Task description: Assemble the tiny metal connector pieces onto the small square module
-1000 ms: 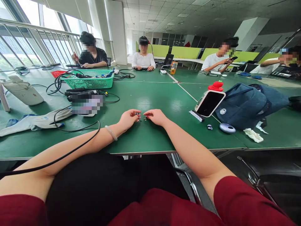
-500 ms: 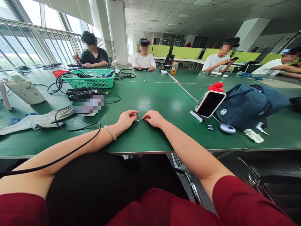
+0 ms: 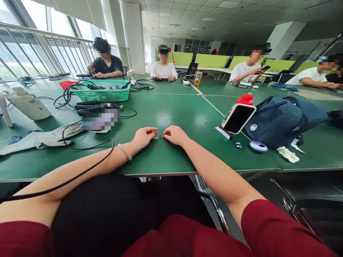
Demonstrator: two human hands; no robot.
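My left hand (image 3: 144, 137) rests near the table's front edge, thumb and fingers pinched on a small shiny, silvery piece (image 3: 156, 134), too small to name. A bracelet (image 3: 124, 152) circles that wrist. Just right of the piece, a tiny dark bit (image 3: 160, 137) lies on the green tabletop (image 3: 163, 157). Beyond it, my right hand (image 3: 175, 135) is curled, with thumb and forefinger tips together close to the dark bit. Anything between those right fingertips is too small to make out.
Left lie a glove (image 3: 44, 137), a black cable (image 3: 88, 147) crossing my left arm, and a green basket (image 3: 102, 93). On the right are a propped phone (image 3: 238, 118), a round lilac case (image 3: 258, 146) and a blue backpack (image 3: 278, 121). Several people sit around the table.
My left fingers have straightened slightly and shifted a little around the shiny piece. My right hand stays nearly in place. A co-worker at far right has lowered an arm towards the table.
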